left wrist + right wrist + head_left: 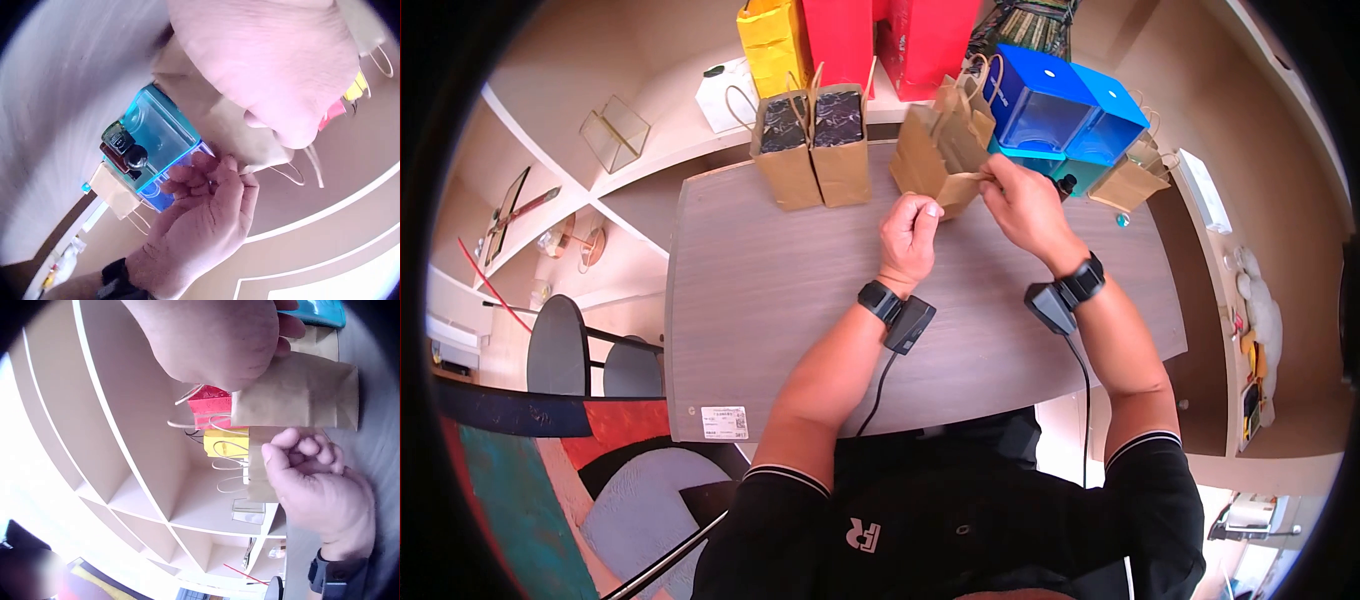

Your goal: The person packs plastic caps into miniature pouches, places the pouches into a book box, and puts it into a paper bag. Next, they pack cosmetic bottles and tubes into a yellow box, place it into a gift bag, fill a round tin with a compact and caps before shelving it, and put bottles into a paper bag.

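Note:
A brown paper bag (930, 160) with its mouth open and twisted handles stands toward the back of the table. My right hand (1030, 205) pinches the bag's rim at its right side, thumb against forefinger. In the left wrist view the same right hand (200, 219) has its other fingers bent. My left hand (908, 240) is in front of the bag, close to its near lower corner. Seen from the right wrist, the left hand (319, 481) has loosely curled fingers with nothing between them, beside the bag wall (300, 397).
Two paper bags (795, 185) holding dark patterned boxes stand left. Behind are a yellow bag (772, 40) and red bags (925, 45). At right are blue boxes (1050, 95), small dark bottles (122, 147) and a smaller paper bag (1130, 180). Shelving (630, 160) borders the table (750, 290).

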The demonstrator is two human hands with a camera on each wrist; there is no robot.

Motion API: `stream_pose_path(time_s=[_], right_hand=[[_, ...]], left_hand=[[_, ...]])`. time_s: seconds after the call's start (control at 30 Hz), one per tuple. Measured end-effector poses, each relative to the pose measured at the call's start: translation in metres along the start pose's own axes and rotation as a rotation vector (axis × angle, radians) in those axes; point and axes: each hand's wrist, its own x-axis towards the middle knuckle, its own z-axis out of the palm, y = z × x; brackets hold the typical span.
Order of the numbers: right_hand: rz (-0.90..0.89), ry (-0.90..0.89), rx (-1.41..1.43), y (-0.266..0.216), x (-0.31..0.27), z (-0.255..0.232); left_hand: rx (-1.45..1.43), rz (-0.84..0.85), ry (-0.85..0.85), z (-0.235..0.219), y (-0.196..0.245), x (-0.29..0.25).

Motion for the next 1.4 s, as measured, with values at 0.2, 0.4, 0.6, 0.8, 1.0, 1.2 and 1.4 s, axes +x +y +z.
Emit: stream_pose_path(time_s=[0.2,0.4,0.6,0.8,1.0,1.2,1.4], right_hand=[[0.045,-0.006,0.069,0.001,-0.063,-0.038],[0.017,-0.095,0.180,-0.018,-0.101,-0.049],[0.200,0.141,0.298,0.020,-0.073,-0.055],[0.036,0.122,-0.336,0.097,-0.037,-0.018],[0.087,-0.093,-0.424,0.098,-0.032,-0.009],[0.114,-0.221,-0.353,0.094,-0.036,-0.020],[0.139,-0.331,-0.211,0.097,-0.043,-0.025]], left_hand=[[0.087,0.092,-0.001,-0.007,-0.006,0.003],[0.020,-0.116,-0.024,-0.006,-0.011,0.003],[-0.083,-0.260,-0.141,-0.009,-0.027,-0.002],[-0.120,-0.325,-0.240,-0.015,-0.037,0.001],[-0.156,-0.313,-0.222,-0.011,-0.031,0.000],[-0.144,-0.281,-0.236,-0.010,-0.037,0.001],[-0.126,-0.281,-0.256,-0.014,-0.043,0.001]])
